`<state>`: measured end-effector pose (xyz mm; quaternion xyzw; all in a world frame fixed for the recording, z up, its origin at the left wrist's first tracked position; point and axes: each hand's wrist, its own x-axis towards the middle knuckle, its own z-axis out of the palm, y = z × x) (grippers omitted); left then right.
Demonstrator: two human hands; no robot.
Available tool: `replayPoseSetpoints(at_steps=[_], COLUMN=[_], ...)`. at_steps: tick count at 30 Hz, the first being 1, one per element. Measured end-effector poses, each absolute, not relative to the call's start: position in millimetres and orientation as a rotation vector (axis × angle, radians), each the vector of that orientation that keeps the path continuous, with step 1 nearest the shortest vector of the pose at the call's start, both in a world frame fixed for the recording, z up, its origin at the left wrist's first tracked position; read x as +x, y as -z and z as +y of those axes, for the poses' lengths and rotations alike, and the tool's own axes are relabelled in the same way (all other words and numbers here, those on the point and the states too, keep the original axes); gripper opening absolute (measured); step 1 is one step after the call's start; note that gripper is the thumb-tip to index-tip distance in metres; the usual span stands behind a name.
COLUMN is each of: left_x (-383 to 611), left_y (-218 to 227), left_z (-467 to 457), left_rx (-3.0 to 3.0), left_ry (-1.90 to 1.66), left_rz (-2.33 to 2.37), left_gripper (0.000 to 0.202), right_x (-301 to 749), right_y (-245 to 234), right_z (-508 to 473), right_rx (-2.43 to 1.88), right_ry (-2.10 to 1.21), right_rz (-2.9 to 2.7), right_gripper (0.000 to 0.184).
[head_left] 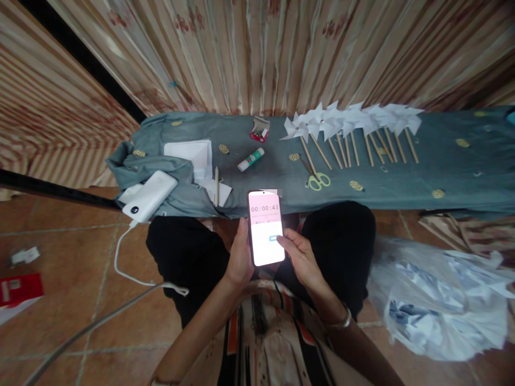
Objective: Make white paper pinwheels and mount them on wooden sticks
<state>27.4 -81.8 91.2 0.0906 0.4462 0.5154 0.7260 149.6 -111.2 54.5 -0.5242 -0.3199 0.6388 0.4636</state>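
My left hand (240,254) grips a phone (265,228) by its left edge, held over my lap. Its lit pink screen shows a timer reading 00:00:43. My right hand (301,254) supports the phone's right side, and its thumb touches a small blue button on the screen. In front of me lies a grey-green cloth (442,171) with a row of white paper pinwheels (354,120) on wooden sticks. Yellow-handled scissors (317,179), a glue stick (250,159), a small red box (259,130), a pencil (216,185) and white paper sheets (193,155) also rest on it.
A white power bank (149,195) sits at the cloth's left corner, its cable (124,268) trailing over the tiled floor. A clear plastic bag (438,300) with white paper lies at the right. A red packet (18,289) is on the floor at far left. Striped curtains hang behind.
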Motion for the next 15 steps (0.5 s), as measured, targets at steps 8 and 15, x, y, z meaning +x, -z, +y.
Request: replayPoseSetpoints(at_steps=[8,15], left_x=[28.3,25.8], left_y=[-90.0,-83.9], left_z=[-80.3,-81.6], left_rx=[0.197,0.194], left_ry=[-1.117,-1.159], left_rz=[0.982,1.029], left_gripper=[0.045,0.044], right_x=[148.5,154.9], right_y=[-53.6,-53.8], right_z=[-110.9,-106.8], right_rx=[-1.274,-1.383], right_ry=[-1.575,-1.365], right_rz=[-0.762,-0.798], right_gripper=[0.026,0.032])
